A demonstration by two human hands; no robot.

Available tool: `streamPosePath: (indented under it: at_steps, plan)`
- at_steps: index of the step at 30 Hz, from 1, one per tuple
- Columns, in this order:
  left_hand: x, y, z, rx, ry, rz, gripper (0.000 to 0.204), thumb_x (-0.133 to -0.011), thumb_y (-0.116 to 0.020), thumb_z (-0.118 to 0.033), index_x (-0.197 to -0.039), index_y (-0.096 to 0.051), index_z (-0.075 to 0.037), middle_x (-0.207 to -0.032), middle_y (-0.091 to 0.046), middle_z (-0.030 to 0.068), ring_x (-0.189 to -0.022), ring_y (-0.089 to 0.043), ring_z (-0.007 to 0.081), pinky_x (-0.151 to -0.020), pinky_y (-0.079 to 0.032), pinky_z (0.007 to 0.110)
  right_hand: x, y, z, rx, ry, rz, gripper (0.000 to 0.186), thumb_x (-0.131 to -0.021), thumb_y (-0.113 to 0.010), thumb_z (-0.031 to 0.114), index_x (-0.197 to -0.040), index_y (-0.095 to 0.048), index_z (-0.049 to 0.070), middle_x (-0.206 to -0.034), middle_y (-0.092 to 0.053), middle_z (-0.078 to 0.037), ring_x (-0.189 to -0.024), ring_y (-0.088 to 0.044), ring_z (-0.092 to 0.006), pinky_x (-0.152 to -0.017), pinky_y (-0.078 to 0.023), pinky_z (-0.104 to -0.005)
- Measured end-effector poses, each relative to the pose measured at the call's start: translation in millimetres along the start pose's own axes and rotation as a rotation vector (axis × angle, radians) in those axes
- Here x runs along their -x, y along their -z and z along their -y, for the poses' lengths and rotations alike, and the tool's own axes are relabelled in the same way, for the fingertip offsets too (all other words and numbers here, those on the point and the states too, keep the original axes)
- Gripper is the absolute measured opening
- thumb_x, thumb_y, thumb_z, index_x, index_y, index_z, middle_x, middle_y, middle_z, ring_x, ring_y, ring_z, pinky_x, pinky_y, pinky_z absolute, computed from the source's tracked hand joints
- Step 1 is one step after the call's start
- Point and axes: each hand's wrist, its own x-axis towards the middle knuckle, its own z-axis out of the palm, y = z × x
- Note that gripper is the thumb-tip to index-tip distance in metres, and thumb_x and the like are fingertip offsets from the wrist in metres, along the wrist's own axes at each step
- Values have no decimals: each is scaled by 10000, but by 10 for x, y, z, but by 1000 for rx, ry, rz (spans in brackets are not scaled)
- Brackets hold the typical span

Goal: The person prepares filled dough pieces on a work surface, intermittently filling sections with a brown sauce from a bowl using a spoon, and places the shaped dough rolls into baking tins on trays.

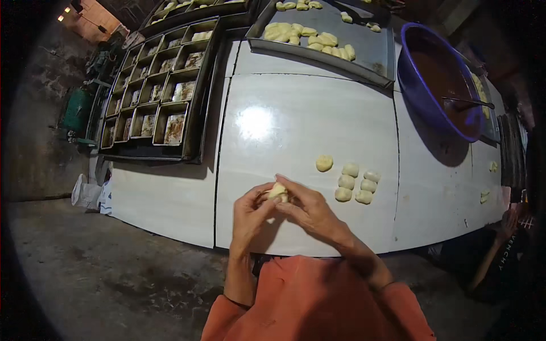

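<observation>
Orange sleeves [318, 301] fill the bottom of my view, and just beyond them both hands meet over the near edge of the white table [170, 199]. My left hand [250, 213] is curled, fingers bent around a small pale dough piece [278, 192], and my right hand [307, 207] closes over the same piece from the other side, thumb and fingertips pinching its top; neither hand is flat or spread. The dough sits between the fingertips, lifted just above the tabletop. To the right of it lie six shaped dough balls [352, 181], one a little apart from a tight cluster of five, so I judge the shaping well begun. Farther right, a big blue basin [418, 91] holds brown filling with a utensil resting in it. At the far side, a metal tray [364, 54] carries many more yellowish dough pieces, which suggests plenty left to do. Far left, a rack of dark rectangular baking tins [159, 91] stands, some with pale contents.
</observation>
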Motion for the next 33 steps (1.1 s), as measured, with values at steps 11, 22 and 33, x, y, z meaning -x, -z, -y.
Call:
streamPosePath:
  at_steps: [11, 22, 33]
  plan:
    - [-81, -536, -166, 65, -11, 162, 673, -944, -605, -86, -1520, -257, -55, -1308, -562, 276, -1167, -611, 297, -962, -526, 394, 119, 461, -262, -329, 1, -223, 251, -906, -657, 49, -1136, -565, 6, -1075, -621, -80, -979, -599, -108, -807, -524, -268]
    - [-473, -2005, 318, 294, -605, 129, 1055, -780, -696, -656, -1436, -345, 92, -1222, -617, 260, -1103, -636, 303, -946, -537, 416, 294, 1074, 195, -854, 158, -278, 227, -956, -612, 88, -1164, -572, 4, -1081, -611, -69, -953, -623, -130, -869, -503, -262]
    - [-701, -2012, -107, -103, -300, 365, 438, -921, -645, -84, -1327, -528, 30, -1185, -639, 234, -1041, -659, 272, -874, -551, 361, 184, 3731, 777, 258, 167, -863, 175, -914, -599, 187, -938, -621, 15, -907, -645, -44, -790, -612, -106, -711, -488, -272]
